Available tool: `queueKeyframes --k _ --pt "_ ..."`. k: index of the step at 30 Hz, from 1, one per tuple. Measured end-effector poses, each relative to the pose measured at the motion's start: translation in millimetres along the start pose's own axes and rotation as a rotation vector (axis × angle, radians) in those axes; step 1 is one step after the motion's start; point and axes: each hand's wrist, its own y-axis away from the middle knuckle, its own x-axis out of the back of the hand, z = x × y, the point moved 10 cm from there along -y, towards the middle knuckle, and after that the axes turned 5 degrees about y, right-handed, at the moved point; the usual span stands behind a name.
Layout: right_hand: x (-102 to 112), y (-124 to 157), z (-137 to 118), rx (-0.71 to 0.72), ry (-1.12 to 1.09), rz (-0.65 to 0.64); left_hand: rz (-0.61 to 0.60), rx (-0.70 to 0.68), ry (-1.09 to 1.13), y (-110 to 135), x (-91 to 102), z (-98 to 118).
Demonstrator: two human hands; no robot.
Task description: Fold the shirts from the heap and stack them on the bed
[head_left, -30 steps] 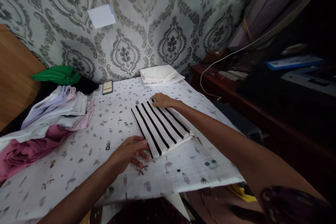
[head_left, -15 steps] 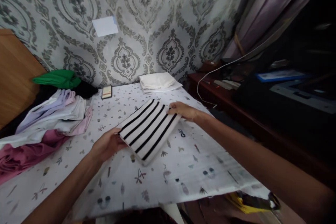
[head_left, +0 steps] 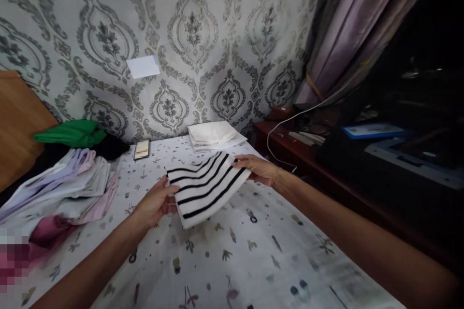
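Observation:
A folded white cloth with black stripes (head_left: pixel 205 188) is held above the printed white table cover (head_left: pixel 232 256). My left hand (head_left: pixel 155 203) grips its left edge, fingers closed on the fabric. On the opposite side my right hand (head_left: pixel 258 169) is closed on its right edge. The cloth sags a little between the two hands. A folded white stack (head_left: pixel 213 133) lies at the back of the table by the wall, just beyond the striped cloth.
A loose heap of white, lilac and pink clothes (head_left: pixel 61 190) lies at the left, with a green cloth (head_left: pixel 70 133) behind it. A phone (head_left: pixel 142 149) rests near the wall. A dark wooden shelf (head_left: pixel 326 174) with a white cable stands to the right.
The striped cloth lay flat on the table a second ago; both hands took its edges, turned it and lifted it off the surface toward the back. The view tilted upward.

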Motion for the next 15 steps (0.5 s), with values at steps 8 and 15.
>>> queueKeyframes --k 8,15 --pt "96 -93 -110 0.298 0.080 0.383 0.010 -0.326 -0.049 -157 -59.3 130" --pt "152 -199 -115 0.345 0.343 0.730 0.113 -0.390 -0.097 -304 -83.9 142"
